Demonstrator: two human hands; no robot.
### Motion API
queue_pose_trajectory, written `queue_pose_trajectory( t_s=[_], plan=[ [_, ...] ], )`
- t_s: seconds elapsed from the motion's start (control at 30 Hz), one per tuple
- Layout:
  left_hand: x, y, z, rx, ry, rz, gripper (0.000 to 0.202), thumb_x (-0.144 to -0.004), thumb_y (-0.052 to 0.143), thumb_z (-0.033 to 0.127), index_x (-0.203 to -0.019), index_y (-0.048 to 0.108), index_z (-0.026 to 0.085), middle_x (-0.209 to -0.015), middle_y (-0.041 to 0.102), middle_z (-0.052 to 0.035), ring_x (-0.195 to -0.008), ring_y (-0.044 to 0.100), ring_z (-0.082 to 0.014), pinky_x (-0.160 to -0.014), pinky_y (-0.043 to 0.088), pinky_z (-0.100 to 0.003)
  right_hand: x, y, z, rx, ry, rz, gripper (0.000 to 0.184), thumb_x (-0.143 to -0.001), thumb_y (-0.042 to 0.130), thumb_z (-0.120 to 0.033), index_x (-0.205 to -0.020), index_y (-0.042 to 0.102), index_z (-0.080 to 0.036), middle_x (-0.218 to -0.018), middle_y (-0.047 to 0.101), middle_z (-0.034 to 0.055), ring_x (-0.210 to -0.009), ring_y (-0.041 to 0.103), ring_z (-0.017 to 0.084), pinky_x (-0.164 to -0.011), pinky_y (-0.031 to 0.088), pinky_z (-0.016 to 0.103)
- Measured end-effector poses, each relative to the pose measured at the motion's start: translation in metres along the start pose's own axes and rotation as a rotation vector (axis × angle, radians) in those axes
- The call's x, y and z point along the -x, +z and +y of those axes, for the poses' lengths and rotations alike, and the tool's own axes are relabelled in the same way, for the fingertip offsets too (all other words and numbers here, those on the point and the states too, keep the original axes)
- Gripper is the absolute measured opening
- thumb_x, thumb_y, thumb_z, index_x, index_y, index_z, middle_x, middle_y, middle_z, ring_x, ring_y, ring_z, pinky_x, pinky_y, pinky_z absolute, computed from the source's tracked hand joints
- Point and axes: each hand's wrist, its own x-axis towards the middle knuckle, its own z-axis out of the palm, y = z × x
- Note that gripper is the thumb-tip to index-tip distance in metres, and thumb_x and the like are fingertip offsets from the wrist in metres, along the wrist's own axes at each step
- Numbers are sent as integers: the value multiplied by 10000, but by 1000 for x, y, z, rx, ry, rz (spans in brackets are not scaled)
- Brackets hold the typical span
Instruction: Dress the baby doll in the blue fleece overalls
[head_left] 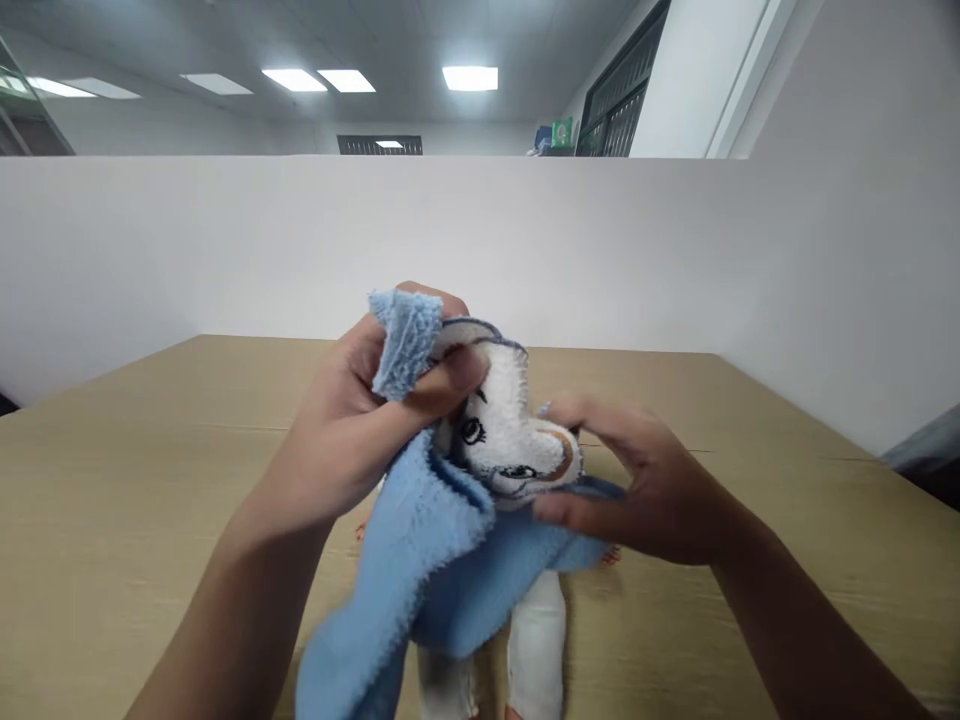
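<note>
A white plush piece (517,385) with stitched eyes and a brown curved line is at the middle, apparently joined to a blue fuzzy cloth garment (450,590). My left hand (375,400) is closed on the plush piece's upper left edge, its thumb on the front, with a blue flap over the fingers. My right hand (637,470) curls around the right end, thumb against the lower edge by the blue cloth and fingers above; it is slightly blurred. Beneath the cloth, two white doll-like legs (536,640) show; the rest is covered.
The tan tabletop (187,450) spreads around the hands. A white partition (300,240) rises along its far edge, with a white wall (840,280) at the right. A dark grey object (930,450) juts in at the right edge.
</note>
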Motion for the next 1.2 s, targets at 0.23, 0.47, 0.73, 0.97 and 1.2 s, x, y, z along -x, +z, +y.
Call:
queue_pose_trajectory(
  t_s=[0.23,0.47,0.73,0.97,1.2],
  plan=[
    [-2,-25,4,-160,-82,-27,182,-919,819,359,-1020,717,248,-889,632,-8,-702,576,-150,-573,439,-275,-1,-6,0,23,-167,257,243,-852,888,-192,-1007,729,-290,-1129,653,35,-1080,652,243,-911,557,398],
    [6,-24,17,-322,-15,-10,227,-838,921,265,-984,749,244,-887,684,2,-731,605,-141,-584,452,-269,1,-15,-15,450,-235,358,189,-852,842,-158,-922,714,-279,-924,725,4,-859,601,235,-867,458,456],
    [15,-18,34,-444,-66,11,251,-781,960,182,-957,792,241,-812,706,25,-704,627,-108,-555,484,-190,11,5,-51,-197,-59,532,70,-1041,728,-312,-1029,659,-304,-644,594,-46,-545,513,176,-527,451,340],
    [7,-21,10,-104,-17,-114,193,-877,898,252,-986,739,239,-789,721,13,-719,679,-160,-601,560,-283,10,-17,-31,-337,151,-142,473,-950,844,-446,-1364,661,-307,-1193,736,49,-1063,730,248,-881,633,334],
    [1,-26,16,-278,-68,-175,128,-901,880,230,-1007,811,242,-749,731,18,-690,665,-123,-587,507,-225,9,-25,-3,-144,8,-206,401,-823,940,-240,-1199,818,-307,-1251,760,43,-1139,725,272,-1017,608,382]
  ],
)
